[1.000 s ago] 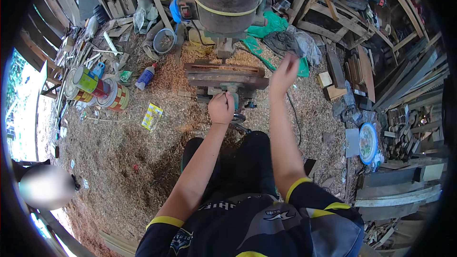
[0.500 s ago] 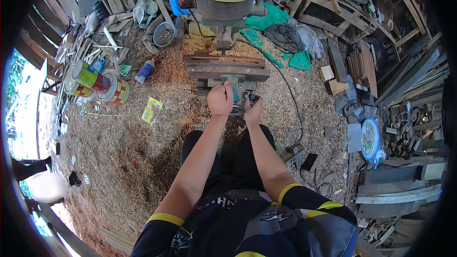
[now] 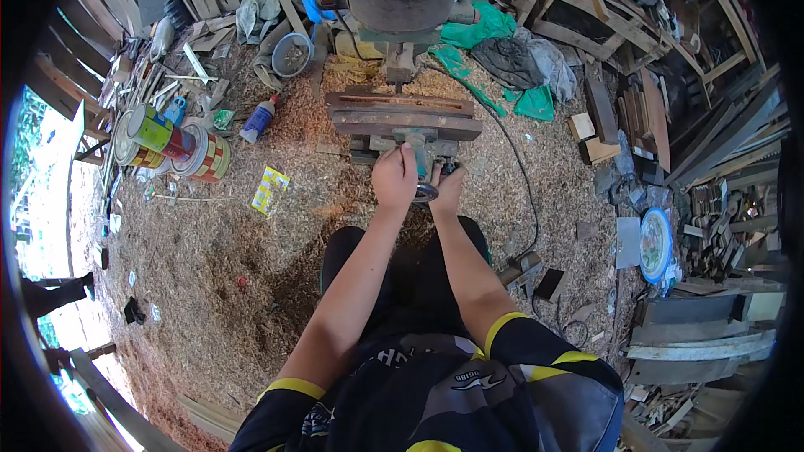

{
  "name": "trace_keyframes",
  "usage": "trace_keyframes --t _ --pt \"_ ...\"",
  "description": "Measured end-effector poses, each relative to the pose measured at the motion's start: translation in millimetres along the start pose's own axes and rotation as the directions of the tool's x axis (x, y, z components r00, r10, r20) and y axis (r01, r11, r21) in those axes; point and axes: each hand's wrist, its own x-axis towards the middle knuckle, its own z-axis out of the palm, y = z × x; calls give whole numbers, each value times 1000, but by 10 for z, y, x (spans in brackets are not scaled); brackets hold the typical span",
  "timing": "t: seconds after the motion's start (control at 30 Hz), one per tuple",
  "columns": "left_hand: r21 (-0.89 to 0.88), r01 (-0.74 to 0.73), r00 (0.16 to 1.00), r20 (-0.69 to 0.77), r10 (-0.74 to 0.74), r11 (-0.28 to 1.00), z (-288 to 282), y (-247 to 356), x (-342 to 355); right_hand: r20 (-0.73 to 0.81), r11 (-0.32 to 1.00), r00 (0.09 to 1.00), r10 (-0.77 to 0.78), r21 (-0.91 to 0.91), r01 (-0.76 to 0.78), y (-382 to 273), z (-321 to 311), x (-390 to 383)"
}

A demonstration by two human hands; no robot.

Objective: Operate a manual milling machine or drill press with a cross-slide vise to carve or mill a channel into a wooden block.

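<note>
A machine's carriage stands before me with a dark wooden piece [image 3: 419,123] clamped across it. The wood has a long slot in its top, and the machine's bit [image 3: 399,75] points at it from the far side. My left hand [image 3: 394,177] is closed in a fist at the front of the carriage; what it grips is hidden behind the fingers. Close beside it, my right hand [image 3: 447,192] has its fingers closed round a small dark knob [image 3: 449,168]. Between and below the hands shows part of a metal handwheel [image 3: 426,193].
Wood shavings [image 3: 251,285] cover the floor. A black cable [image 3: 528,192] curves along the right. Paint cans [image 3: 201,155], a blue bottle [image 3: 258,120] and a bucket [image 3: 292,55] stand left. Green sheeting [image 3: 477,27], timber offcuts and a blue-rimmed round dish [image 3: 655,244] lie right.
The whole view has shifted slightly. My right hand has turned a little at the knob, and more of the handwheel shows. The left hand remains closed at the same place.
</note>
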Motion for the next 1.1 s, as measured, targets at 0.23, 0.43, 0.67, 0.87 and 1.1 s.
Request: trace_keyframes --t 0.23,0.43,0.67,0.87,1.1 --pt "-38 -71 997 20 71 997 -92 -112 -161 121 933 992 -44 -350 84 456 8 139" --pt "-63 -162 980 106 168 985 10 54 -170 -130 992 990 45 120 -30 891 93 314" --pt "4 -139 985 101 138 990 -62 -70 -188 307 519 803 510 635 -572 510 74 112" --pt "3 -150 984 97 149 989 -15 -41 -191 319 448 811 491 706 -549 800 19 294" --pt "5 -124 990 66 124 992 -6 -44 -202 633 20 594 497 676 -737 922 -2 330"
